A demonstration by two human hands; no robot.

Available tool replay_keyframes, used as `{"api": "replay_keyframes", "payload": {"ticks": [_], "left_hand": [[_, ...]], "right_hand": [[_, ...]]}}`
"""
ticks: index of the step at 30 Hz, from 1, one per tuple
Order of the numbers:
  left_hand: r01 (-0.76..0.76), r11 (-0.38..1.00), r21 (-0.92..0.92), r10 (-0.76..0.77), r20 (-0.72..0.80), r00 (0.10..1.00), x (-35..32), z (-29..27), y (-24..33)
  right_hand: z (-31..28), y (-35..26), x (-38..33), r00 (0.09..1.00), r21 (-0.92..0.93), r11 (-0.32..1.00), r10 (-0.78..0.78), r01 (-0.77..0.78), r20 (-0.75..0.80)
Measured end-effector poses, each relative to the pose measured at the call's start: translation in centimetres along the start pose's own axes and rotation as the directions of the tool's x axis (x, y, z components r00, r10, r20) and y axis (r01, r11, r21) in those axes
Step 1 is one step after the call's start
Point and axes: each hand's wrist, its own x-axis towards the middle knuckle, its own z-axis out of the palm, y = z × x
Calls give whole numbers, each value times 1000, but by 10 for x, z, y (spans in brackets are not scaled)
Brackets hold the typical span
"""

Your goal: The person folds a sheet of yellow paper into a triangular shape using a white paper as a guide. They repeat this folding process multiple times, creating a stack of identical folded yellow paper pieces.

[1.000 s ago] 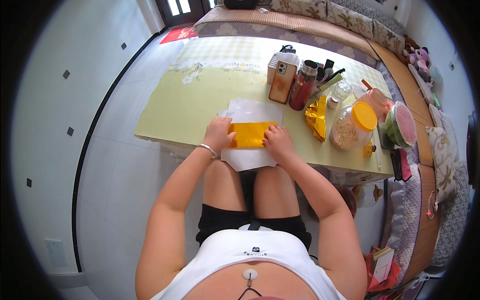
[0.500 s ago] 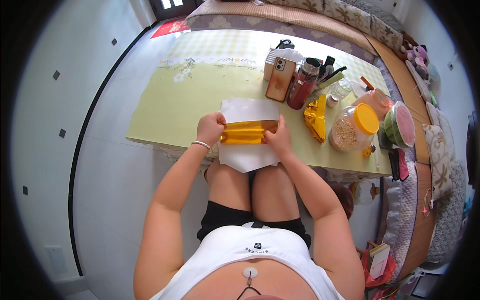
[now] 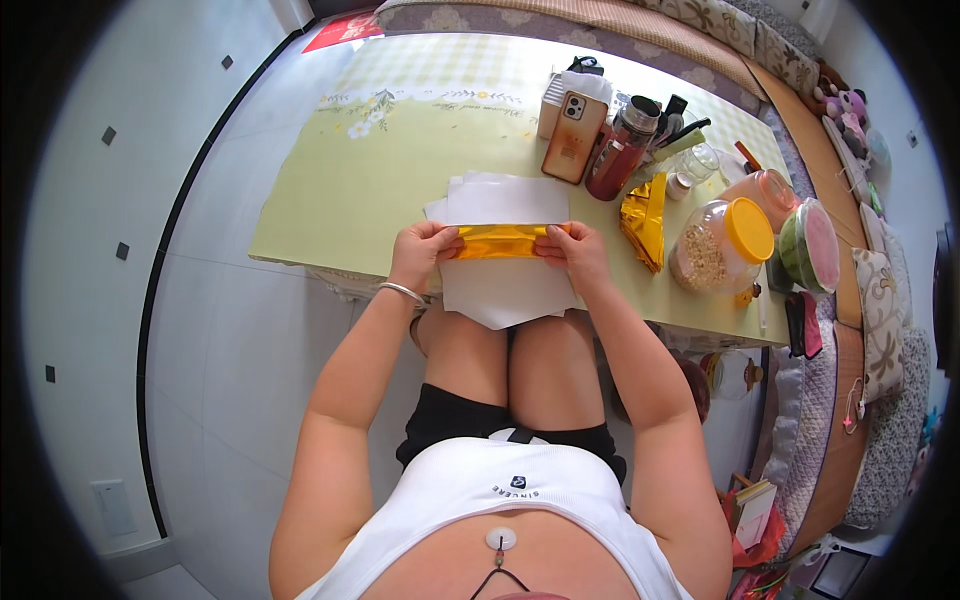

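A shiny gold foil sheet [image 3: 498,242], folded into a narrow strip, is stretched between my two hands above white paper sheets [image 3: 508,200]. My left hand [image 3: 424,250] pinches its left end, thumb on top. The right end is gripped by my right hand [image 3: 577,250] in a similar pinch. The paper lies at the table's near edge, part of it hanging over toward my lap. To the right of my right hand lies a crumpled, folded piece of gold foil [image 3: 645,222].
On the right of the table [image 3: 340,200] stand a phone [image 3: 575,138], a dark red thermos [image 3: 618,155], a yellow-lidded jar [image 3: 715,245] of pale bits and a cut watermelon [image 3: 810,248]. A couch [image 3: 560,30] runs along the far and right sides.
The foil strip looks narrower and lies flatter. My right hand has shifted right and slightly away, its thumb now at the strip's end; the view has moved a little too.
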Motion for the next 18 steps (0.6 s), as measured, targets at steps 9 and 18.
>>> {"api": "replay_keyframes", "payload": {"ticks": [9, 18], "left_hand": [[-50, 975, 219, 46, 23, 999, 7, -5, -13], [-123, 898, 422, 148, -27, 989, 14, -6, -27]], "right_hand": [[-17, -4, -7, 996, -160, 984, 90, -84, 27], [-13, 4, -21, 999, -155, 987, 42, -44, -21]]}}
